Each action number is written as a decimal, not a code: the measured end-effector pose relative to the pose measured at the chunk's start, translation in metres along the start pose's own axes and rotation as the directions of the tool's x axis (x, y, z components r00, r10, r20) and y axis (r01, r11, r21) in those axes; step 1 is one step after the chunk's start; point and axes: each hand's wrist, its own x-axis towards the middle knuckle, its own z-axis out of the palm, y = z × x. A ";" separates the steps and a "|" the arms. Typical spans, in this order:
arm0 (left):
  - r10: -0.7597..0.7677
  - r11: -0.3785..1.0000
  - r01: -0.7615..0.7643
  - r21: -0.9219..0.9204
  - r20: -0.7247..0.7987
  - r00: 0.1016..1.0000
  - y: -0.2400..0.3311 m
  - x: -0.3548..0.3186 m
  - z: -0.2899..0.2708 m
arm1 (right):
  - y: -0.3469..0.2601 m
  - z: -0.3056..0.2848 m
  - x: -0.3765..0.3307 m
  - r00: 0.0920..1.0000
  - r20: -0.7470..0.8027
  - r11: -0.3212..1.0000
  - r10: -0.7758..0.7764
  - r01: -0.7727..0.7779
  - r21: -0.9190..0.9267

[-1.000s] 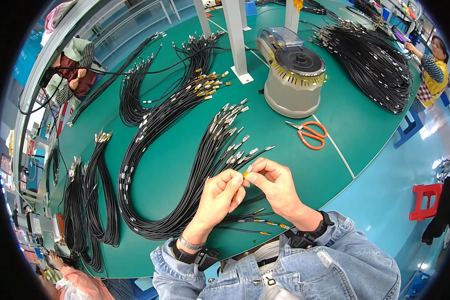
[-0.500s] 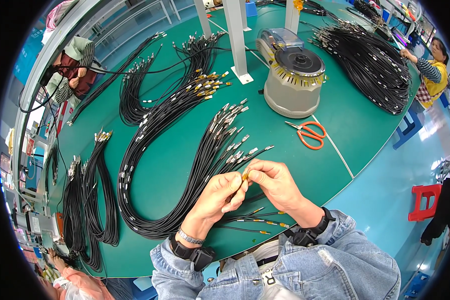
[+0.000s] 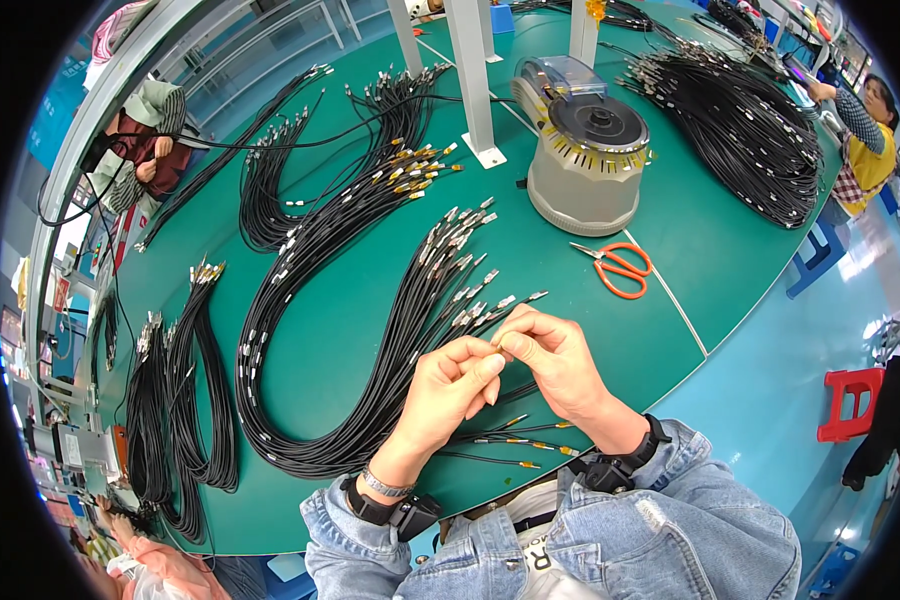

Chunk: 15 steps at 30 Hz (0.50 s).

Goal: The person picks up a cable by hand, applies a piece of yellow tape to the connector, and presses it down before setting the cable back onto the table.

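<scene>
My left hand and my right hand meet above the near side of the green table, thumbs and forefingers pinched together at one spot. Between them is the end of a black cable with a bit of yellow tape, now almost wholly hidden by the fingers. Just left of my hands lies a large curved bundle of black cables, its silver-tipped ends fanning out beyond my fingers. Several cables with yellow-wrapped ends stick out under my right wrist.
Orange-handled scissors lie beyond my right hand, near a round grey tape dispenser with yellow strips. More cable bundles lie at left and far right. A metal post stands on the table. Co-workers sit around it.
My left hand has turned slightly and its fingers have closed in toward the right fingertips. The yellow tape that showed between my fingers is now mostly covered.
</scene>
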 end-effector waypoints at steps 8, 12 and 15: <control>0.205 0.963 -0.176 0.204 -0.133 0.970 -0.010 -0.002 0.006 | 0.001 0.001 -0.002 0.994 0.025 0.979 0.103 -0.106 0.172; 0.467 0.804 -0.327 0.496 -0.189 0.864 -0.013 -0.002 0.013 | 0.003 0.000 -0.001 0.980 0.046 0.945 0.191 -0.197 0.261; 0.501 0.743 -0.316 0.590 -0.177 0.847 -0.012 -0.002 0.015 | 0.002 -0.002 -0.002 0.977 0.050 0.939 0.209 -0.215 0.269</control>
